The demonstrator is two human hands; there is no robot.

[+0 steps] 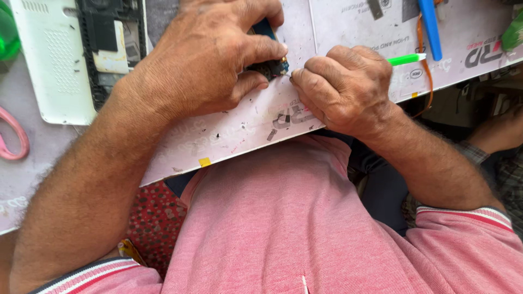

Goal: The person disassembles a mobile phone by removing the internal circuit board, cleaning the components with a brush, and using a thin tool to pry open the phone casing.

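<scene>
The left hand (pixel 210 60) was curled almost closed, thumb and fingers pinching a small dark circuit board (pixel 271 66) with a blue edge and pressing it down on the pale worktop (pixel 239 128). The right hand (pixel 346 90) was closed in a tight fist around a green-handled tool (pixel 406 59), whose tip, hidden behind the knuckles, seemed to meet the board's near edge just beside the left thumb. With the tip that close to the fingers, a slip under pressure could have jabbed the thumb or gouged the board; the board, held only by its edges, could also have skidded on the littered surface. Further out lay a white opened device shell (pixel 54 60), a blue tool (pixel 430 27) and a pink loop (pixel 13 133) at the left edge.
</scene>
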